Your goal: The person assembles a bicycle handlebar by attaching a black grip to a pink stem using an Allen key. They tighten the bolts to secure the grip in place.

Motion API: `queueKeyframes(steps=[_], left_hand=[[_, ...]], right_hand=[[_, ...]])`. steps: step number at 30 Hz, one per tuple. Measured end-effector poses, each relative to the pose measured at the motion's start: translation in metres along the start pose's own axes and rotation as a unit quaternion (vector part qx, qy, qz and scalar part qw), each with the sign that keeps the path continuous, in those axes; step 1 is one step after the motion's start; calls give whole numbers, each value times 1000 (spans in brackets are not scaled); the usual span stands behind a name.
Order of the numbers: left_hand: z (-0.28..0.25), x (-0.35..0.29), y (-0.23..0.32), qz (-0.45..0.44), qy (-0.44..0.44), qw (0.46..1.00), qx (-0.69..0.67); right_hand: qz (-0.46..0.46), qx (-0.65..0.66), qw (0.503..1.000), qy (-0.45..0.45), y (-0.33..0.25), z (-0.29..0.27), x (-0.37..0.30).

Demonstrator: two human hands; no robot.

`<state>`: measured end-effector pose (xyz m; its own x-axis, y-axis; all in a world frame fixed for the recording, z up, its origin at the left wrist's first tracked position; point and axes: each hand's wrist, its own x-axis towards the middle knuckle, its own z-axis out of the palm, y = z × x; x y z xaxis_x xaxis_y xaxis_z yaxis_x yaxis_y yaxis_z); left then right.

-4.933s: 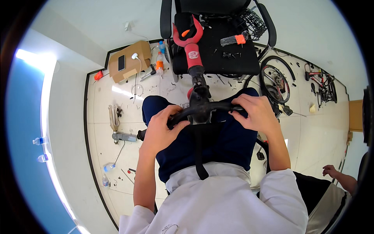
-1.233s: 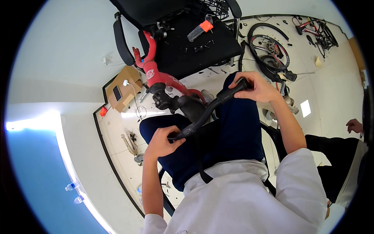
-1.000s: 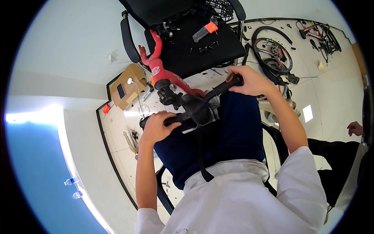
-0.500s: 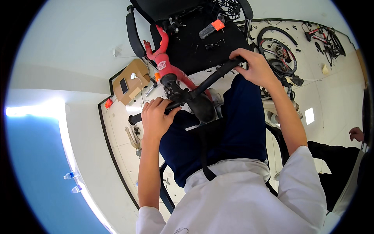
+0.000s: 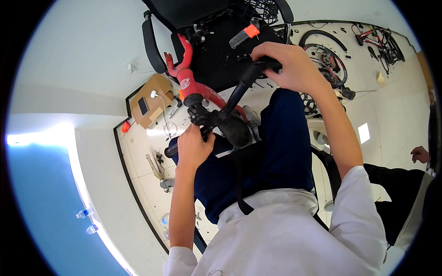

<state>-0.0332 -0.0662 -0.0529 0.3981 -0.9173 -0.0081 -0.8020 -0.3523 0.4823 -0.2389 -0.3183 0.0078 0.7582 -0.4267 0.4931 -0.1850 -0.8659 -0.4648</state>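
Observation:
A black bicycle handlebar (image 5: pixel 235 97) slants across my lap, fixed at its middle to the head of a red bicycle frame (image 5: pixel 202 89). My left hand (image 5: pixel 192 146) is closed round the bar's left part, and its black end pokes out beyond the fingers. At the far right end, my right hand (image 5: pixel 290 66) wraps over the grip. Close to where bar and frame join is the dark saddle (image 5: pixel 235 130), between my knees. The red fork (image 5: pixel 185 51) points away from me toward a black office chair.
On the office chair (image 5: pixel 214 66) lie an orange-topped clear case (image 5: pixel 244 36) and small parts. A cardboard box (image 5: pixel 154 94) with a phone is at left. Wheels (image 5: pixel 328 64) and bike parts cover the floor at right. Another person's hand (image 5: pixel 420 155) shows at the right edge.
The handlebar has turned counter-clockwise: its right end went farther away and leftward, its left end nearer and rightward. Both my hands moved with it, still gripping.

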Motion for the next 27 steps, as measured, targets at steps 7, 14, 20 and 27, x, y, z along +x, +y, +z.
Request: queueKeyframes(steps=[7, 14, 20, 27], left_hand=[[16, -2, -3, -2, -4, 999, -54], [22, -8, -5, 37, 44, 994, -97], [25, -18, 4, 15, 40, 981, -191], [54, -14, 23, -18, 55, 939, -339]], right_hand=[[282, 288, 896, 186, -25, 55, -27], [317, 542, 776, -53, -90, 150, -70], [306, 566, 765, 17, -87, 179, -59], [293, 428, 851, -86, -72, 135, -44]])
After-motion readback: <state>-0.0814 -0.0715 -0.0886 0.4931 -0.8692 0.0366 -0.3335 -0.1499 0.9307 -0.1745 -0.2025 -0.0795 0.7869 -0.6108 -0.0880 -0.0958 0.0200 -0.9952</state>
